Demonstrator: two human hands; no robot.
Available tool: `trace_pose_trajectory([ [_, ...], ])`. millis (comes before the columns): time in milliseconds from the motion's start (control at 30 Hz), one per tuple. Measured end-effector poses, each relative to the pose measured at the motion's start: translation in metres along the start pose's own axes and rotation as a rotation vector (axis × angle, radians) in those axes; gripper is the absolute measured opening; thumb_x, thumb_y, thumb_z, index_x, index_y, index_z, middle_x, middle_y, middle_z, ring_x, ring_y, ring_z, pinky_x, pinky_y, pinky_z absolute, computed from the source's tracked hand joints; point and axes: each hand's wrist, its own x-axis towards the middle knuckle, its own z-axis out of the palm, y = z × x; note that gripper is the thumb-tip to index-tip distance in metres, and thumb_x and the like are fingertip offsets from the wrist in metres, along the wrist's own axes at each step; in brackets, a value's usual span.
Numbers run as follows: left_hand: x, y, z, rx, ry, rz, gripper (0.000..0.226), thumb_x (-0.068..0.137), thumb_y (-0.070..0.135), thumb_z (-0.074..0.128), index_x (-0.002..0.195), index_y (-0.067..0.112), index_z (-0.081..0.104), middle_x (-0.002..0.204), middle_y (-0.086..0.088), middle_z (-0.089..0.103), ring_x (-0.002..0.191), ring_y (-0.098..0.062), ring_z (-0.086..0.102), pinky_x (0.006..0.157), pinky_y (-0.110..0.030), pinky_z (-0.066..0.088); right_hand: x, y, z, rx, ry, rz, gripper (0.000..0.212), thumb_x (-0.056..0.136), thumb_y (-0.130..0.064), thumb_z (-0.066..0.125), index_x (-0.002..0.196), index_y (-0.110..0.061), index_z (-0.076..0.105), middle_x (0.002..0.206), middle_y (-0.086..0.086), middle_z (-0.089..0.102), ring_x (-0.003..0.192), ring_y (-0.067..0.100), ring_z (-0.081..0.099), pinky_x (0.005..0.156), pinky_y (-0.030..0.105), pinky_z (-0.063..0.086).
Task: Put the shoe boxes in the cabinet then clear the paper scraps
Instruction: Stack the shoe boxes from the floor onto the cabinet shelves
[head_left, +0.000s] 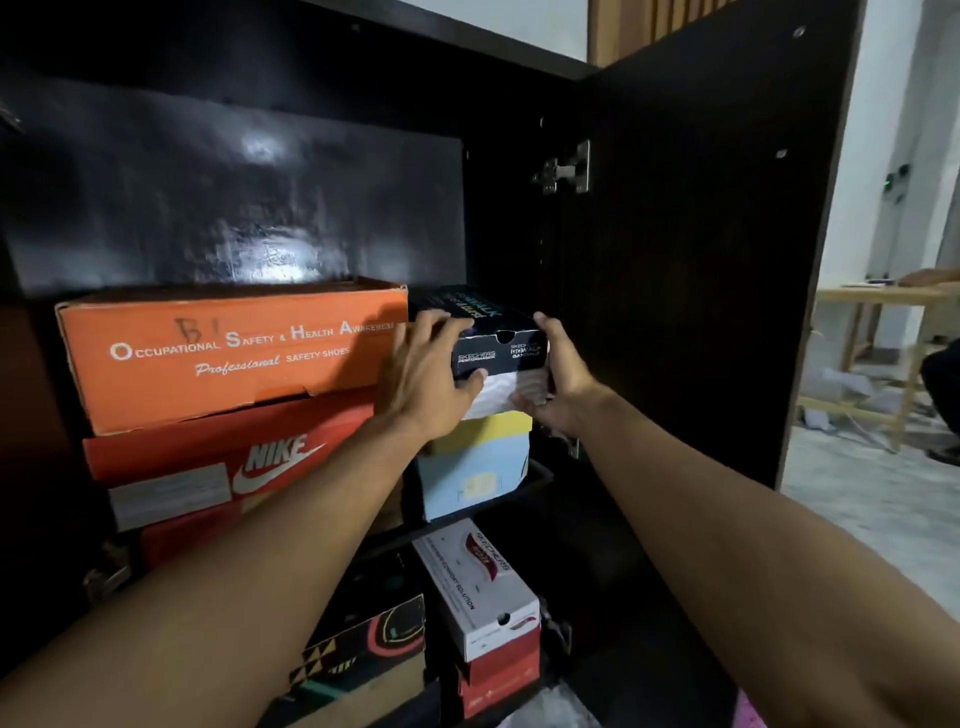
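**Both hands on the black shoe box at the upper shelf**

The left hand (431, 364) and the right hand (563, 379) clasp a black cardboard Skechers shoe box (498, 343) by its two sides, at the right end of the upper shelf inside the dark wooden cabinet (234, 182). The left grip is closed on the box's left side with the thumb across its front face; the right grip wraps the right side, its thumb under the front edge. White paper shows at the box's lower front.

The black box sits on top of a pale blue cardboard box with a yellow lid (475, 462). Just to its left, touching or nearly so, is an orange cardboard safety-shoe box (228, 353), stacked on a red Nike shoe box (208, 478).

On the shelf below stand a white and red Skechers box (480, 592) and, beside it on the left, a black box with a coloured pattern (363, 639).

The cabinet's dark door (701, 234) stands open on the right. Beyond it, well apart, a light wooden bench (878, 301) stands on the floor, with white paper scraps (841, 384) lying under it.
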Motion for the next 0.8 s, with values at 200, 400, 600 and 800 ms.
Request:
trace_pose_trajectory([
  [200, 0.03, 0.004, 0.01, 0.303, -0.014, -0.025, 0.057, 0.089, 0.055, 0.064, 0.139, 0.035, 0.045, 0.135, 0.0, 0.056, 0.123, -0.029, 0.046, 0.095, -0.044, 0.042, -0.017, 0.009, -0.011, -0.184, 0.062, -0.147, 0.027, 0.098, -0.039, 0.064, 0.112, -0.016, 0.065, 0.107, 0.006, 0.065, 0.106, 0.032, 0.067, 0.086, 0.039, 0.062],
  [400, 0.047, 0.011, 0.013, 0.428, -0.08, -0.09, 0.054, 0.09, 0.051, 0.063, 0.136, 0.028, 0.046, 0.141, -0.001, 0.053, 0.131, -0.032, 0.04, 0.099, -0.046, 0.04, -0.072, -0.007, -0.063, -0.519, 0.169, -0.728, 0.009, 0.095, -0.026, 0.068, 0.1, -0.024, 0.075, 0.104, -0.001, 0.075, 0.093, 0.012, 0.072, 0.085, 0.028, 0.061],
  [600, 0.061, 0.018, 0.008, 0.541, -0.169, -0.119, 0.047, 0.091, 0.033, 0.063, 0.136, 0.024, 0.051, 0.137, 0.002, 0.051, 0.131, -0.031, 0.039, 0.101, -0.045, 0.039, -0.115, -0.073, -0.111, -0.656, 0.56, -1.238, 0.011, 0.094, -0.03, 0.068, 0.097, -0.02, 0.067, 0.099, 0.001, 0.063, 0.077, 0.009, 0.061, 0.066, 0.017, 0.047],
  [800, 0.072, 0.028, 0.004, 0.59, -0.323, -0.18, 0.07, 0.083, 0.058, 0.063, 0.144, 0.028, 0.047, 0.144, 0.004, 0.048, 0.135, -0.031, 0.037, 0.104, -0.046, 0.035, -0.097, -0.157, -0.146, -0.625, 0.756, -1.126, 0.069, 0.092, -0.05, 0.066, 0.145, -0.012, 0.044, 0.143, 0.01, 0.045, 0.131, 0.022, 0.051, 0.109, 0.035, 0.048],
])
